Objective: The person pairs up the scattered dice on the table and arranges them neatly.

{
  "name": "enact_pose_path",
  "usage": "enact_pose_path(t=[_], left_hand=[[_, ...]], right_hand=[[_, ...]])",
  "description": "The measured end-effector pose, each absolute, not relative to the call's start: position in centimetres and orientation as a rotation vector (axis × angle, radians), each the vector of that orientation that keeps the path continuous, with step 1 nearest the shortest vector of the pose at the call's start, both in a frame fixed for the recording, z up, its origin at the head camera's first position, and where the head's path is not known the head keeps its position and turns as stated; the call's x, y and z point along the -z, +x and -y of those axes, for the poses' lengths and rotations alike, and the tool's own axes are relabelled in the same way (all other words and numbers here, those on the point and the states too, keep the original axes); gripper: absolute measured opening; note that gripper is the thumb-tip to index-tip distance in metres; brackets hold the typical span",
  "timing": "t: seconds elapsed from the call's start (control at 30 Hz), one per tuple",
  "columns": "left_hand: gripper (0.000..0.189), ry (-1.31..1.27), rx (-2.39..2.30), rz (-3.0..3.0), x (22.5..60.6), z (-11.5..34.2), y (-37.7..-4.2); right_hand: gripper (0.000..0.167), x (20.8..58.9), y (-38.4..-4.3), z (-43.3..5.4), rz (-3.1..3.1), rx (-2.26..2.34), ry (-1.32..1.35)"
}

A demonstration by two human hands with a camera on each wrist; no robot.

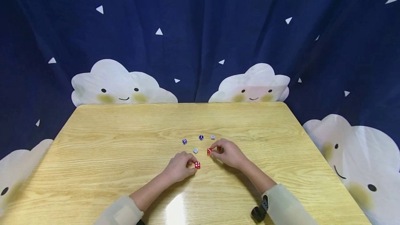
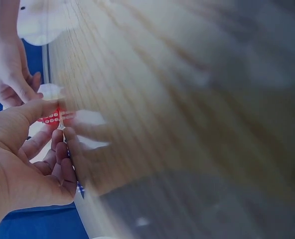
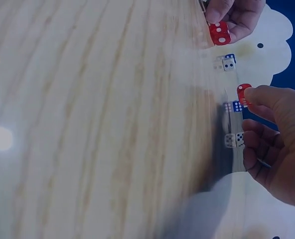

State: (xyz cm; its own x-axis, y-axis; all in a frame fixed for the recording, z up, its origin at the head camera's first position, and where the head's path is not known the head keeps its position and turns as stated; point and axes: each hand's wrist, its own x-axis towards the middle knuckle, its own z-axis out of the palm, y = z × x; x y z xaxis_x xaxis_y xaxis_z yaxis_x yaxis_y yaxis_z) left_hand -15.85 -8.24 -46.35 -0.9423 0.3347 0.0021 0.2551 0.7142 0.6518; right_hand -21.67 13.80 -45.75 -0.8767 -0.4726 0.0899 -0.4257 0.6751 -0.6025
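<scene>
1. A dark blue curtain (image 1: pixel 187 41) with white triangles and smiling clouds hangs behind and beside the table.
2. The wooden table (image 1: pixel 109 131) fills the lower middle of the head view, its grain pale yellow.
3. A pale sleeve (image 1: pixel 122 211) covers the left forearm; another sleeve (image 1: pixel 285 202) covers the right, a black device (image 1: pixel 258 214) at its cuff.
4. The left hand (image 1: pixel 180 166) pinches a red die (image 1: pixel 197 165) between thumb and fingers, on the near side of the group.
5. The right hand (image 1: pixel 229 153) pinches another red die (image 1: pixel 209 151), slightly farther away and to the right.
6. Beyond the left hand's die sit a white die (image 1: pixel 195 151), a blue die (image 1: pixel 184 141), a second blue die (image 1: pixel 201 137) and a second white die (image 1: pixel 213 137), all apart.
</scene>
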Motion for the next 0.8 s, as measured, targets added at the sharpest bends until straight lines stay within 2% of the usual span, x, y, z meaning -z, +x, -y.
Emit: enact_pose_path(t=[0.8], left_hand=[[0.017,0.467,-1.040,-2.784,46.3,8.2,-16.0]], right_hand=[[0.016,45.2,-20.4,-13.6,-2.786,0.876,-0.859]])
